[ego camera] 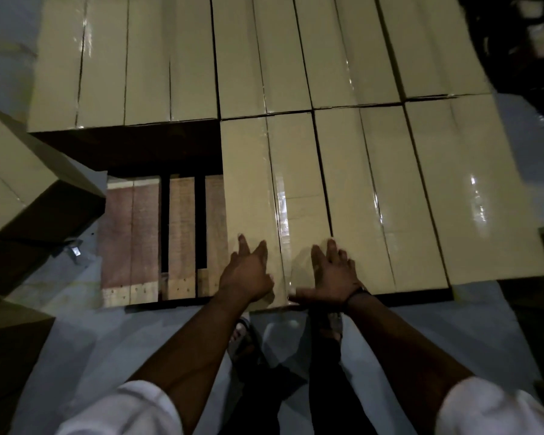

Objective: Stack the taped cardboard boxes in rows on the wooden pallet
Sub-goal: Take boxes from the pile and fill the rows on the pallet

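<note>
Long tan cardboard boxes sealed with clear tape fill most of the wooden pallet (pixel 145 233). A back row (pixel 170 58) spans its full width. The front row holds the taped box (pixel 274 196) under my hands and two more (pixel 421 189) to its right. My left hand (pixel 248 271) and my right hand (pixel 333 274) lie flat on the near end of that box, fingers spread, gripping nothing. The pallet's front-left corner shows bare slats with dark gaps.
More cardboard boxes (pixel 29 180) sit tilted on the floor at the left, with a dark one (pixel 10 350) below them. A scrap of tape (pixel 74 251) lies on the pale floor. My feet (pixel 245 334) stand just before the pallet. Dark clutter (pixel 531 42) fills the upper right.
</note>
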Available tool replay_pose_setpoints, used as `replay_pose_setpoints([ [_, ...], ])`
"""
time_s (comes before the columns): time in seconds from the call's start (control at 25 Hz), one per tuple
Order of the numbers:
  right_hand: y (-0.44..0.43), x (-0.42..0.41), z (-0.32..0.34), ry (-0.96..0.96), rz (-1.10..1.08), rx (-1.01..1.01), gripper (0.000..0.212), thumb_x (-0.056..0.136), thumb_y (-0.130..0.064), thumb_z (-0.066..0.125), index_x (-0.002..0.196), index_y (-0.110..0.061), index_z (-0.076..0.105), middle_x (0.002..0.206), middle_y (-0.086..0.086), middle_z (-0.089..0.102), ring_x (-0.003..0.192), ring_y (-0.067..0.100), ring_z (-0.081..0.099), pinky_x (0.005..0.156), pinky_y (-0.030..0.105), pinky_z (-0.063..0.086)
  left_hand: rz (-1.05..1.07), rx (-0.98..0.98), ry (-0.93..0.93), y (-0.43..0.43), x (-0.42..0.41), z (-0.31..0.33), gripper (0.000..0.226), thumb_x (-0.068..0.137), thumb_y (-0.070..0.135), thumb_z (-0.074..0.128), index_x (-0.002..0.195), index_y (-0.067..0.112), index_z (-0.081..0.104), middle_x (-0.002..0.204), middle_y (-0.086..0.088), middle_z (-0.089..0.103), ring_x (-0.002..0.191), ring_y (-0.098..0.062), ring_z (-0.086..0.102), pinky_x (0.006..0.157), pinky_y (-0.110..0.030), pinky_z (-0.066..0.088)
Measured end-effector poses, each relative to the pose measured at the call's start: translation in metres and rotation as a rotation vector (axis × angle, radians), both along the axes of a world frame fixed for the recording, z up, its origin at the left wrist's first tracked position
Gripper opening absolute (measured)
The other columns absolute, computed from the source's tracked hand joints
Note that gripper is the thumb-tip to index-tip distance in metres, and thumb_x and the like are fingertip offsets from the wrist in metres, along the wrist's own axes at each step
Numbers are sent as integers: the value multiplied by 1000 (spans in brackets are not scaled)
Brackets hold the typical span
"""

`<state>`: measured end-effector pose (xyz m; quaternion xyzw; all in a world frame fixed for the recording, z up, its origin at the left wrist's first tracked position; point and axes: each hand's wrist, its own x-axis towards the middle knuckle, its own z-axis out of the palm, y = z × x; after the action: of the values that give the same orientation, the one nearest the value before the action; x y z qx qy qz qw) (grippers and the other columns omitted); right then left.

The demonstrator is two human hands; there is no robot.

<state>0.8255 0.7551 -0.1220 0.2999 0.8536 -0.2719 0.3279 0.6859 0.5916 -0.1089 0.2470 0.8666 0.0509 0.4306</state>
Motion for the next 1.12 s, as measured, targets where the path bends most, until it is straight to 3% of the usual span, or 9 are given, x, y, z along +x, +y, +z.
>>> replay_pose_setpoints([
  [0.12,-12,-5,63,167,-130,42,105,82,-79,56,163,-25,17,170,14,-10,156,41,3,126,52,7,-89,63,92,-1,14,64,84,97,32,62,164,30,10,169,-15,-18,152,-45,19,119,-49,34],
  [0.24,-31,-9,146,263,-190,71,101,79,-81,38,162,-25,25,171,15,-4,156,41,4,126,53,5,-64,113,158,-8,24,143,77,100,36,58,164,29,15,170,-16,-12,152,-46,18,120,-47,31],
  [0.56,-54,17,315,468,-135,324,82,95,-72,43,160,-24,28,172,13,-3,157,38,-3,124,57,-6,-138,350,403,-28,43,303,69,102,40,56,162,28,24,172,-9,1,154,-42,15,120,-52,28],
  [0.8,-26,61,363,528,-160,496,82,95,-71,45,160,-23,28,171,14,-3,156,40,-1,125,59,-2,-192,474,472,-13,69,350,76,101,45,57,163,31,16,172,-7,-8,157,-39,7,120,-52,28],
  [1.12,15,217,380,494,-311,576,86,94,-74,43,161,-25,22,171,13,-5,156,40,-2,125,59,-1,-378,581,472,61,202,375,79,100,49,57,164,30,14,172,-8,-9,156,-41,8,125,-52,18],
])
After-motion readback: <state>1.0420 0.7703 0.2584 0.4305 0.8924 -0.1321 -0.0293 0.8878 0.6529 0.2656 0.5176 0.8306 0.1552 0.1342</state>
